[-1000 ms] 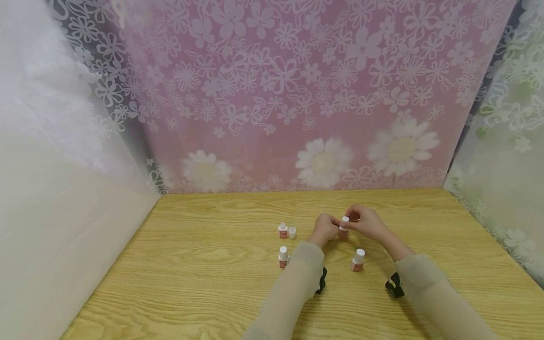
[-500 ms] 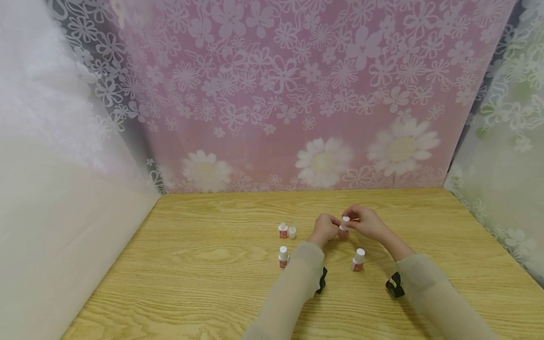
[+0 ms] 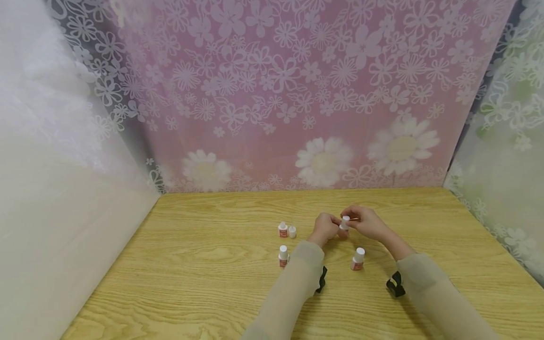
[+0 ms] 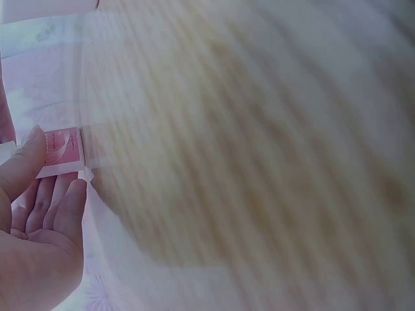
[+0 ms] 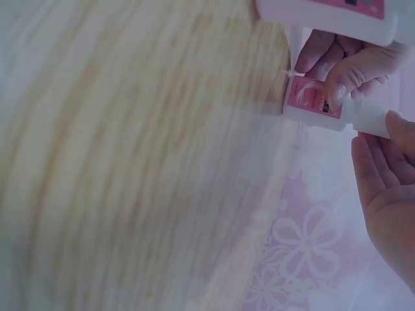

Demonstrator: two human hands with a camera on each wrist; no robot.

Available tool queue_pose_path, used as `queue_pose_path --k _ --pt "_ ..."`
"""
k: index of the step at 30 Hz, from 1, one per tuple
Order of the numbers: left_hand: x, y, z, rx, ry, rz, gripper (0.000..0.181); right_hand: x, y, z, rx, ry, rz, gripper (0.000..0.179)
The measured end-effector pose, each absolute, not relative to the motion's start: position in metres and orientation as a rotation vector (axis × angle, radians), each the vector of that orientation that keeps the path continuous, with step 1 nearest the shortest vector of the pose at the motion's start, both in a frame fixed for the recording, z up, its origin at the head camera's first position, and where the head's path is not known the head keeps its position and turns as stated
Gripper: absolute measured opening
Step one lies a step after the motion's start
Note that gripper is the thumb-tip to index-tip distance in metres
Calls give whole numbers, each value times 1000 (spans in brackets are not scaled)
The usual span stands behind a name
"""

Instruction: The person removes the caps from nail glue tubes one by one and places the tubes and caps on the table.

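Note:
My left hand grips a small white bottle with a pink label, thumb across the label and fingers behind. The bottle stands upright, its base right at the table surface in the right wrist view. Thumb and fingers of my right hand pinch its tall white cap, which sits over the neck. In the left wrist view my left hand covers part of the label, and most of the cap lies outside the picture.
A similar capped bottle stands nearer, between my forearms. Left of my left arm stands another capped bottle. Behind it is an uncapped bottle with a loose white cap beside it. A patterned curtain hangs behind the wooden table.
My right fingers have shifted slightly around the cap. My left hand stays at the same place on the bottle, and the other bottles have not moved.

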State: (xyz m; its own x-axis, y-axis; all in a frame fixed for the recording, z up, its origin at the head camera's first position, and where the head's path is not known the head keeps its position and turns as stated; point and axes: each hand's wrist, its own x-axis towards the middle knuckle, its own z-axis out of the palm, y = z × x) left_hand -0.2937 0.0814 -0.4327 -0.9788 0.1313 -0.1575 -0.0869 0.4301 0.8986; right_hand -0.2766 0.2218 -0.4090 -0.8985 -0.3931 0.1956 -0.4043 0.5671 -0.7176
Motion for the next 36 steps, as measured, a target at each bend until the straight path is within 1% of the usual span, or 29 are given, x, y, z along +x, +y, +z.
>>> queue_pose_path --k 6,9,16,24,36 --pt "-298 83 -438 68 2535 1572 9 -277 223 -411 663 -2799 1310 37" --pt "-298 83 -438 74 2544 1571 8 -278 223 -411 612 -2819 1275 41" --pt "-296 83 -436 62 2535 1576 8 -279 222 -413 530 -2833 1218 29" --pt "-294 82 -433 56 2534 1558 10 -278 222 -413 500 -2820 1215 26" --pt "-295 82 -432 53 2529 1550 10 -277 221 -412 545 -2803 1220 20"
